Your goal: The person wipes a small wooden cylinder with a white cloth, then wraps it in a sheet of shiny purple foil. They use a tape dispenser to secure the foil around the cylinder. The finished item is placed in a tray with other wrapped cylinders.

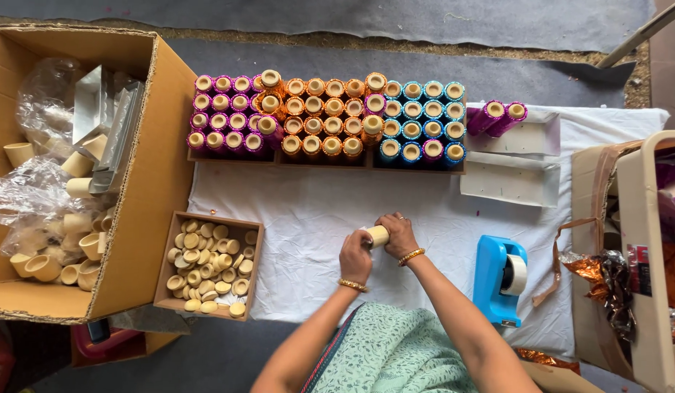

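Holding plain cup (pixel 379 235) | left hand (pixel 356 257) | right hand (pixel 398 234) | white cloth (pixel 316 211)

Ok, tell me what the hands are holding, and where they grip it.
A plain beige cup-shaped tube, lying sideways: left hand on its near end, right hand around the far end.

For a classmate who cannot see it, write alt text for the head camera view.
Seen from above, a left hand and right hand hold a plain cream tube over a white cloth. Behind stand rows of foil-wrapped tubes in purple, orange and blue; a tray of small cream caps sits left, a blue tape dispenser right.
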